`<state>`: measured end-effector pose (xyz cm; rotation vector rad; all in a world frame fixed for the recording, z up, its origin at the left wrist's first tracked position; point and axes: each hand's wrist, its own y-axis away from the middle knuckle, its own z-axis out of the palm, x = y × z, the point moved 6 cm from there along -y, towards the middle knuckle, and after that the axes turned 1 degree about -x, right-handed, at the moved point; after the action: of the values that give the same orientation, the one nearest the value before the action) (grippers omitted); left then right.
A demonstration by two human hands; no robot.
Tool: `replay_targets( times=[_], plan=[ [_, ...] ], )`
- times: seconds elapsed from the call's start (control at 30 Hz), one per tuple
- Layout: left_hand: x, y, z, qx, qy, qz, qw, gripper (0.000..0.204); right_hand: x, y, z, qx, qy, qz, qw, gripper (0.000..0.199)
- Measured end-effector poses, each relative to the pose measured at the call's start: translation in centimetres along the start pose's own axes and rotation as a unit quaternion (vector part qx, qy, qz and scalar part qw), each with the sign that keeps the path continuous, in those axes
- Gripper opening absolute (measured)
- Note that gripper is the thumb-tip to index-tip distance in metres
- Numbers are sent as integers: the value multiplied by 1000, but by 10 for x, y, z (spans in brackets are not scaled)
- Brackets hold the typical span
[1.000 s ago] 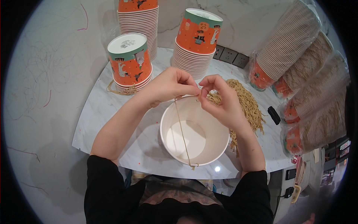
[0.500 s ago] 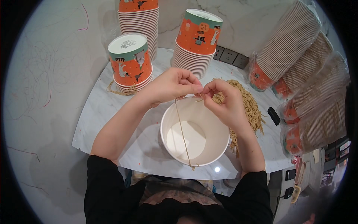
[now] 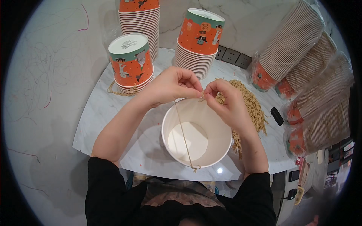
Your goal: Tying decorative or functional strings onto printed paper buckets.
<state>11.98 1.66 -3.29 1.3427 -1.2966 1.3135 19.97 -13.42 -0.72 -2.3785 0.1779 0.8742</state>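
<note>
On the table (image 3: 102,111), in front of the person, a bucket (image 3: 214,132) stands upright, plain white inside and round, its mouth facing up, its axis vertical. Above the bucket's far edge, the left hand (image 3: 175,86) and right hand (image 3: 225,101) meet nearly tip to tip, thumbs and forefingers pinching the cord (image 3: 182,129). Thin, tan and taut, it has its long axis across the mouth, from a small knot (image 3: 195,168) at the near edge, away and slightly left
</note>
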Motion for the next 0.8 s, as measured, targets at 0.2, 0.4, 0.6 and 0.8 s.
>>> replay_targets(
  times=[0.2,0.4,0.6,0.8],
  plan=[
    [1,0,-2,-4,3,7,1000,14,-1,0,0,-33,71,-35,996,11],
    [10,5,-4,5,-6,-17,1000,17,3,2,3,-41,-83,27,995,10],
    [9,6,-1,-22,-7,-15,1000,17,11,2,12,-72,-227,95,966,6],
    [12,7,1,-23,-7,-13,1000,17,14,2,14,-54,-306,156,938,13]
  ],
)
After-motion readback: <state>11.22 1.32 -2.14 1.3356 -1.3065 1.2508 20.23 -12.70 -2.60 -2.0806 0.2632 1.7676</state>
